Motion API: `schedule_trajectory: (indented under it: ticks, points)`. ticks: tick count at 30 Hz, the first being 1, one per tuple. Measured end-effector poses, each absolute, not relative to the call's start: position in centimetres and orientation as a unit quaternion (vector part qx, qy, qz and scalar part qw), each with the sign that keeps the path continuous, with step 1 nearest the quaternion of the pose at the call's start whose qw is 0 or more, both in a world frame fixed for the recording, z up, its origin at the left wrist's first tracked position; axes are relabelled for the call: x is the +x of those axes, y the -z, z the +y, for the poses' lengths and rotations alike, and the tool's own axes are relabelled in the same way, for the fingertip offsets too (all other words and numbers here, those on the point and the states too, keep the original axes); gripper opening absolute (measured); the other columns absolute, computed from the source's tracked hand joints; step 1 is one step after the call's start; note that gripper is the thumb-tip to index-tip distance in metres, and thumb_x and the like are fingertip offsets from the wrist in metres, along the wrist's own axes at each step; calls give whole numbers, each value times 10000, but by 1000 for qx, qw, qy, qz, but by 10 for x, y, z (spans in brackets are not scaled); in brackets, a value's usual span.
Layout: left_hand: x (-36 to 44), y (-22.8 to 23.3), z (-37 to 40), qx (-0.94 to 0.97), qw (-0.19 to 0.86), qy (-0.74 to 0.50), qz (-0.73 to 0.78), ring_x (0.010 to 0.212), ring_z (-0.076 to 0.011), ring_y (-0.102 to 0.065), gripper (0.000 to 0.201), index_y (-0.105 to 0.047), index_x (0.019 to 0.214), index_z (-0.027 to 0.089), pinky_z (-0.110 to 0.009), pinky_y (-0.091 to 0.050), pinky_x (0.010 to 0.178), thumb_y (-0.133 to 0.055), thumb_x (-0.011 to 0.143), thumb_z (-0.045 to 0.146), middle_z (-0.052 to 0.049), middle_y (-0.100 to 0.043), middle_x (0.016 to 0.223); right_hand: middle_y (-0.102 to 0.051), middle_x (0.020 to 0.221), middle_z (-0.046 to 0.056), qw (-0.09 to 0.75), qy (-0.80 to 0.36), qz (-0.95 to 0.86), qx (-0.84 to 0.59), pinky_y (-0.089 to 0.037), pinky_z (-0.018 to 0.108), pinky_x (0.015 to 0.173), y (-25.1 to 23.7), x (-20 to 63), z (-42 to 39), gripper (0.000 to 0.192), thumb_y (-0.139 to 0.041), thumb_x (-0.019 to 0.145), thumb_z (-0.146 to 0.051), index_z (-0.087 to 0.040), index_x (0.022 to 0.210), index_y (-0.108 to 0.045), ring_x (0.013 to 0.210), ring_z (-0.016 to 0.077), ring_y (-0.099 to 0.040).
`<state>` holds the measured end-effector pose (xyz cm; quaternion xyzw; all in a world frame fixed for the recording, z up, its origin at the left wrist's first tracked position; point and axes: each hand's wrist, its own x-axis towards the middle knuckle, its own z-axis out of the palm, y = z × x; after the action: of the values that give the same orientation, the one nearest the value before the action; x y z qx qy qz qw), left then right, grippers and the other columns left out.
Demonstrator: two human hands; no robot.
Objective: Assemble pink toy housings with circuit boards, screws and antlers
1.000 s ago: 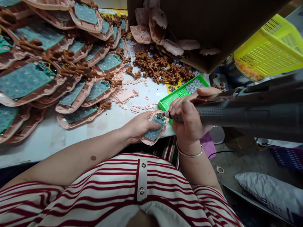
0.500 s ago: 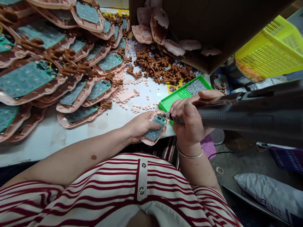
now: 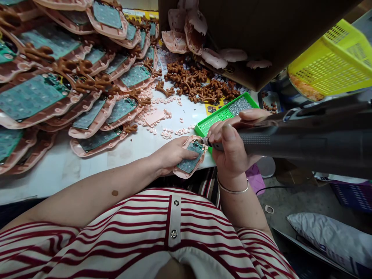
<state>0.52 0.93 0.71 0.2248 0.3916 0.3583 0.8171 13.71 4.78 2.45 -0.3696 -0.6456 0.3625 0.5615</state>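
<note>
My left hand (image 3: 174, 154) grips a pink plastic shell (image 3: 182, 174) at the table's front edge, thumb lying across the green circuit board (image 3: 188, 159) inside it. My right hand (image 3: 231, 143) is wrapped round a dark electric screwdriver (image 3: 267, 137) held nearly level. Its tip meets the upper end of the shell, by the bare electronics; whether a screw sits under the tip cannot be made out. Just behind my right hand lies a green tray (image 3: 215, 119) with small silver screws (image 3: 240, 106) in its far part.
Pink shells with circuit boards (image 3: 35, 97) are stacked at left. Brown antler-shaped parts (image 3: 192, 81) and small pink pieces (image 3: 168, 133) lie on the white table (image 3: 116, 170). A cardboard box (image 3: 247, 35) with pink shells stands behind; a yellow basket (image 3: 334, 62) is at right.
The rear body of the screwdriver has tilted slightly, and my right fingers have shifted a little left. My left hand and the shell stay in place.
</note>
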Motion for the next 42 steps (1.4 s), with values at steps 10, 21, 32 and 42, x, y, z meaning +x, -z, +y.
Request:
schedule_trajectory:
  ticks: [10, 21, 32, 42]
  points:
    - [7, -9, 10, 225, 812, -349, 410, 539, -137, -604, 314, -602, 869, 144, -236, -456, 545, -736, 594, 72, -12, -663, 669, -510, 681, -52, 654, -312, -640, -257, -443, 313, 444, -28, 122, 57, 203, -683, 881, -408, -344, 1056, -601, 473, 122, -484]
    - [5, -9, 10, 224, 816, -341, 410, 582, -143, -628, 319, -614, 959, 121, -248, -525, 560, -725, 662, 95, -49, -690, 733, -434, 555, -69, 649, -330, -647, -227, -423, 292, 372, -64, 147, 59, 264, -725, 811, -502, -284, 897, -604, 390, 115, -448]
    - [0, -9, 3, 219, 823, -341, 397, 659, -168, -670, 420, -617, 1083, 113, -250, -551, 584, -758, 688, 134, -94, -711, 846, -449, 624, -87, 704, -218, -612, -286, -444, 210, 390, -21, 182, 80, 208, -731, 856, -342, -305, 1033, -629, 394, 48, -456]
    - [-2, -7, 3, 223, 831, -342, 377, 720, -178, -685, 402, -617, 1117, 125, -259, -570, 624, -746, 736, 120, -94, -705, 880, -516, 645, -90, 704, -228, -603, -298, -468, 198, 402, -16, 185, 85, 200, -753, 843, -306, -314, 1022, -666, 405, 43, -492]
